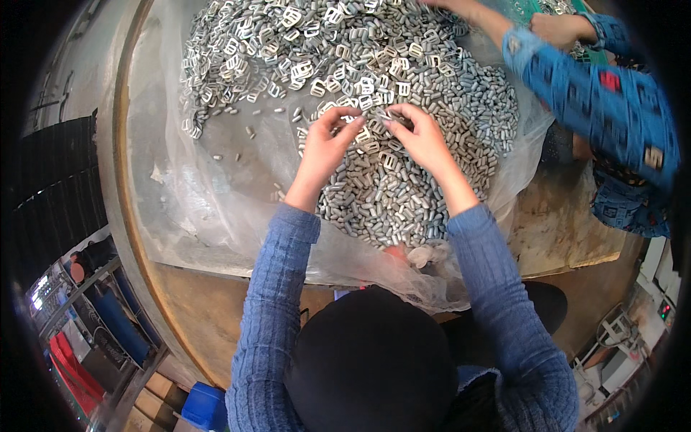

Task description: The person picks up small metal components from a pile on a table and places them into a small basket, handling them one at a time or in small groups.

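Observation:
A broad heap mixes flat metal slider buckles (pixel 301 70) with small grey capsule-shaped pieces (pixel 392 194). Above its middle, my left hand (pixel 330 141) and my right hand (pixel 423 139) face each other, fingertips a short way apart. The left thumb and forefinger are closed in a pinch; what is between them blends into the heap. My right thumb and forefinger also pinch, with a small silvery metal piece (pixel 384 114) at their tips, its exact kind unclear. Loose buckles (pixel 388 160) lie just below and between my hands.
Clear plastic sheeting (pixel 216 223) spreads under the heap on a table with a raised rim (pixel 124 173). At the right, a co-worker's patterned blue sleeve (pixel 597 101) reaches over the heap, near a green crate (pixel 529 9). A blue bin (pixel 205 405) stands at lower left.

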`<state>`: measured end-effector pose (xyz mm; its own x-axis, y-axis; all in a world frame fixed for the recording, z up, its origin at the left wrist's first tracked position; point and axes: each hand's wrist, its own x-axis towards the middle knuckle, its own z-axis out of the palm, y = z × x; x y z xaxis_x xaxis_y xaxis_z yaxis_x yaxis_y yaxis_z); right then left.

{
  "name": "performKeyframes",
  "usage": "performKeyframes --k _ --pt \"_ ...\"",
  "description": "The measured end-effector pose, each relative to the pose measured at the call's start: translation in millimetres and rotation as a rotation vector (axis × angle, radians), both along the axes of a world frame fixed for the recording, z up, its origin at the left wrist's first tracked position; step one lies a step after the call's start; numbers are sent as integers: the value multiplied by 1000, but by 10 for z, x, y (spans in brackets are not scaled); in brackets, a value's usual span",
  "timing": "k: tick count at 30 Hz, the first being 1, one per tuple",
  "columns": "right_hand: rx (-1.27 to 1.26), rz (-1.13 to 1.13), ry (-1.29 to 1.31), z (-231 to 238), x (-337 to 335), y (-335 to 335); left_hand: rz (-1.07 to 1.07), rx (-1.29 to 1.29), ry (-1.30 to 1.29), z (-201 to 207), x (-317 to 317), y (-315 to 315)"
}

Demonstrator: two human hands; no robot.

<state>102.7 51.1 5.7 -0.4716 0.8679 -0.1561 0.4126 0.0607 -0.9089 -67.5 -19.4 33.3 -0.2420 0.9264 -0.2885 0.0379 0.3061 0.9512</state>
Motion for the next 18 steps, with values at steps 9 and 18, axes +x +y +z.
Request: performKeyframes --k 9,18 --pt "-807 -206 551 590 251 -503 -89 -120 -322 101 201 -285" --pt "-1030 -362 745 726 485 -749 -169 148 28 359 410 -399"
